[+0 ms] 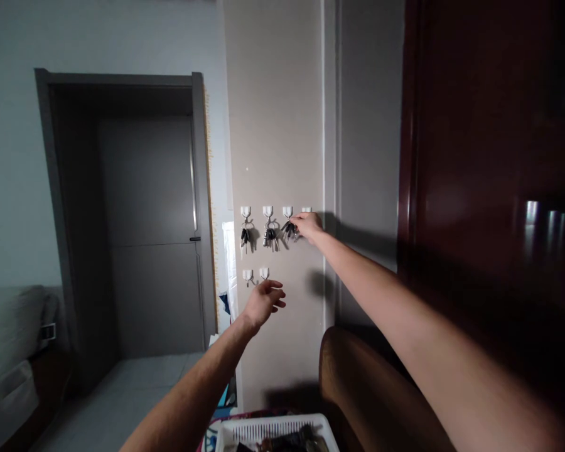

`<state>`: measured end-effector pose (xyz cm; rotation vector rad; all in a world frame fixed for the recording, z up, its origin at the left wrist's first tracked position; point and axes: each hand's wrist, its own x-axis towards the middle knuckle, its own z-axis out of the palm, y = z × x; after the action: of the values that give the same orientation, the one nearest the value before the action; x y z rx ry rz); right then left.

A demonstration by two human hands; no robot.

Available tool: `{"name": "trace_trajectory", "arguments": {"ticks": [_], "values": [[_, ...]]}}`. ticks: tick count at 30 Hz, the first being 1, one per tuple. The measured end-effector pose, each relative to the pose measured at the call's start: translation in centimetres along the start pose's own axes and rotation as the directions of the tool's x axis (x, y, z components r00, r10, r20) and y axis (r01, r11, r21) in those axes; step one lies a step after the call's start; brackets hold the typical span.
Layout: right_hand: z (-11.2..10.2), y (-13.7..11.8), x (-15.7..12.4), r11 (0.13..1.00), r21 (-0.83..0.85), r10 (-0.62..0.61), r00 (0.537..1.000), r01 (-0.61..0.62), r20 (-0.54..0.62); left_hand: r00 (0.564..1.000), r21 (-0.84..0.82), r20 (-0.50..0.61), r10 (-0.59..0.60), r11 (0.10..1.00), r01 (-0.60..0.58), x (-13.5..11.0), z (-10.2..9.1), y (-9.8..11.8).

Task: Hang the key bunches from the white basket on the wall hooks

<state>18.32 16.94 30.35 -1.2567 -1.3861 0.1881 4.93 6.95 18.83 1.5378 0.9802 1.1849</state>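
My right hand (307,226) is up at the top row of white wall hooks, its fingers pinched on the bunch of keys (289,231) at the third hook (287,211). Part of that bunch is hidden behind the fingers. A fourth hook (307,209) shows just above this hand. To the left, one bunch of keys (245,236) hangs from the first hook and another bunch (270,236) from the second. Lower down, my left hand (263,300) is open with its fingers apart, holding nothing, just below a lower-row hook (264,274). Another lower hook (248,276) is bare.
A white plastic basket (277,422) with dark items inside stands at the bottom, below the beige panel (277,125). My knee (343,358) is close to the panel. A grey door (145,188) lies to the left, a dark red surface (475,157) to the right.
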Motion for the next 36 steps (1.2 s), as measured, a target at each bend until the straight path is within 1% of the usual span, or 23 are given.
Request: {"name": "trace_trajectory", "arguments": {"ticks": [3,5,9,12,14,16,18,20,22,23,25,27,29,30,31,33,36], "values": [[0.5,-0.1,1.0,0.997,-0.073,0.014,0.998,-0.019,-0.067,1.0,0.02,-0.007,-0.014,1.0,0.014,0.1,-0.2,-0.4],[0.8,-0.1,1.4,0.99,-0.136,0.029,0.996,-0.041,-0.086,1.0,0.022,-0.007,-0.014,1.0,0.014,0.2,-0.4,-0.8],[1.1,0.3,1.6,0.973,-0.224,0.033,0.996,-0.051,-0.083,1.0,0.016,-0.006,-0.013,1.0,0.013,0.2,-0.7,-1.7],[0.8,0.7,0.9,0.966,-0.257,-0.001,0.998,-0.016,-0.066,1.0,0.008,-0.007,-0.03,1.0,0.03,-0.3,-0.8,-2.3],[0.3,1.2,0.0,0.957,-0.286,-0.05,0.998,0.038,-0.036,0.998,0.009,-0.01,-0.054,0.998,0.055,-0.9,-0.8,-2.9],[-0.2,2.0,-1.6,0.948,-0.303,-0.099,0.995,0.102,0.027,0.996,0.018,-0.02,-0.083,0.996,0.083,-1.7,-0.9,-4.0],[-0.6,3.1,-4.0,0.942,-0.298,-0.12,0.984,0.154,0.128,0.994,0.041,-0.032,-0.104,0.994,0.106,-2.5,-0.9,-6.0],[-0.7,4.8,-7.4,0.941,-0.284,-0.113,0.963,0.183,0.244,0.993,0.107,-0.052,-0.11,0.988,0.115,-3.5,-0.8,-8.6],[-0.5,6.9,-11.5,0.938,-0.281,-0.083,0.919,0.203,0.385,0.992,0.242,-0.069,-0.103,0.963,0.117,-4.8,-0.4,-11.4],[-0.4,8.0,-13.7,0.933,-0.287,-0.062,0.881,0.219,0.47,0.993,0.332,-0.065,-0.096,0.937,0.113,-5.6,0.0,-12.8],[-0.3,10.2,-17.7,0.911,-0.3,-0.023,0.762,0.282,0.647,0.997,0.516,-0.021,-0.077,0.853,0.077,-7.5,0.7,-15.0],[-0.1,11.9,-21.0,0.884,-0.292,-0.002,0.626,0.365,0.78,0.997,0.651,0.054,-0.047,0.759,0.0,-9.4,1.5,-16.4],[0.0,13.2,-23.2,0.843,-0.279,0.007,0.509,0.46,0.861,0.993,0.718,0.117,0.004,0.69,-0.087,-10.9,2.0,-17.1],[0.2,13.7,-24.0,0.816,-0.274,0.012,0.458,0.509,0.889,0.99,0.735,0.136,0.024,0.668,-0.117,-11.4,2.2,-17.3],[0.4,14.1,-24.5,0.785,-0.273,0.02,0.418,0.556,0.908,0.989,0.745,0.146,0.035,0.653,-0.133,-11.7,2.2,-17.4],[0.7,14.6,-25.4,0.721,-0.278,0.031,0.371,0.635,0.928,0.989,0.758,0.144,0.034,0.639,-0.132,-12.0,2.2,-17.6],[1.0,14.9,-26.3,0.63,-0.282,0.033,0.338,0.723,0.941,0.991,0.766,0.132,0.025,0.632,-0.118,-11.9,2.0,-17.8]]}}
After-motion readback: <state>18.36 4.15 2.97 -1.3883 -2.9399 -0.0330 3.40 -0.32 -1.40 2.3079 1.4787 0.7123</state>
